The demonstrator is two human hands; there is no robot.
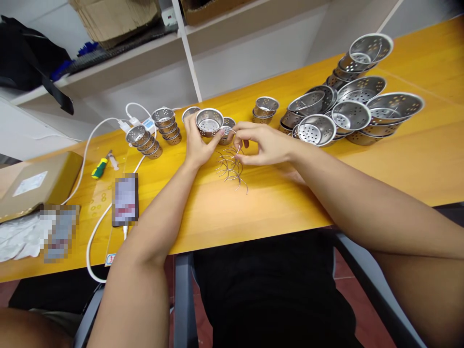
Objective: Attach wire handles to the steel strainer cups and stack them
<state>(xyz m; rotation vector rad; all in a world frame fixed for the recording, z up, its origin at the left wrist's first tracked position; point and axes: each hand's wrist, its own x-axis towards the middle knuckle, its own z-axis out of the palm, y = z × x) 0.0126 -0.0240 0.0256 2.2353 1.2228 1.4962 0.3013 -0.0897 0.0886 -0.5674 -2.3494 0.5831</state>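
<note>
Yellow tabletop [206, 222] — held cup [209, 123] mouth-up

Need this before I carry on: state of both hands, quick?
Left hand: closed, holding a perforated metal cup.
Right hand: closed, apparently pinching a thin curved wire.

one left hand [197, 147] and one right hand [266, 142] appear, with one cup [209, 126] in the left. two cup stacks [167, 129] stand leftward, one cup pair [263, 116] near the middle; the right-hand pile [350, 118] and the curved wires [229, 167] overlap beyond counting. one screwdriver [99, 168], one table carton [45, 181], two blurred phones [125, 200].
</note>
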